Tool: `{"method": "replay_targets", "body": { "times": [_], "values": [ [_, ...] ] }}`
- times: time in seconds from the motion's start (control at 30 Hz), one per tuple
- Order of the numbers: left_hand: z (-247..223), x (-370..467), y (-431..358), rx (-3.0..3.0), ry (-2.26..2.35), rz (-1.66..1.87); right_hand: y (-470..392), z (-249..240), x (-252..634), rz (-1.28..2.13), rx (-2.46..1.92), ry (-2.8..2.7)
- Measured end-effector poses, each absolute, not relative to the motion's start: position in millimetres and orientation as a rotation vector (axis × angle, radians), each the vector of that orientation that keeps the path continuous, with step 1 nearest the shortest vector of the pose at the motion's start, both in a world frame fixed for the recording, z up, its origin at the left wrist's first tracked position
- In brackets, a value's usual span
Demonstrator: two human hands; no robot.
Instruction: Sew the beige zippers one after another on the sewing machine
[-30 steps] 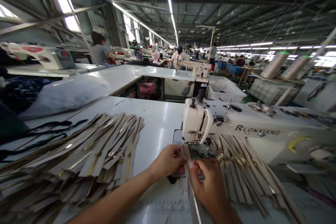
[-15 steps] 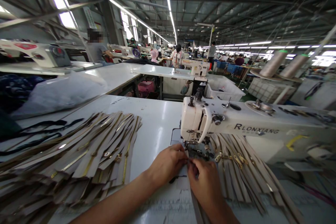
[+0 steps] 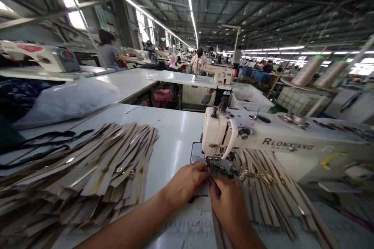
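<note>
Just in front of the needle area of a white sewing machine [image 3: 257, 134], my two hands are close together. My left hand [image 3: 189, 181] is closed, fingertips pinched at the end of a grey zipper strip by the presser foot. My right hand [image 3: 229, 198] is closed on the same zipper [image 3: 216, 225], whose tape runs down beneath the palm toward the table's front edge. The fingertips hide the pinched end. Left of my hands lies a large pile of grey zippers [image 3: 102, 179] with gold teeth. More zippers [image 3: 269, 190] with gold pulls lie right of the needle, under the machine arm.
A clear plastic bag [image 3: 70, 99] and dark straps [image 3: 43, 140] lie at the left. Behind the machine stands a white bin [image 3: 251, 99]. Thread cones [image 3: 308, 71] stand at right. Another sewing machine [image 3: 219, 74] and a seated person [image 3: 108, 52] are farther back.
My hands stay at the needle area with almost no movement; the right fingers shift slightly. The whole view has moved a little. The zipper piles look the same.
</note>
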State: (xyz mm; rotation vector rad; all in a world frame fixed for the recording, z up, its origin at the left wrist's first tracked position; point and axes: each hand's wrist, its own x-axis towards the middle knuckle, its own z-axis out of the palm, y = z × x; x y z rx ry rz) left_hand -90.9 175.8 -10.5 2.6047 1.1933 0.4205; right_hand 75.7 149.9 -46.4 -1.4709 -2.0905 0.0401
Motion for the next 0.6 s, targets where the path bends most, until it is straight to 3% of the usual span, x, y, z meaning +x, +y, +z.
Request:
{"method": "replay_targets", "body": {
  "times": [0.6],
  "values": [
    [1,-86,175,2.573,1.256,0.346,150,-45,74,-0.001,-1.417,-2.173]
  ]
}}
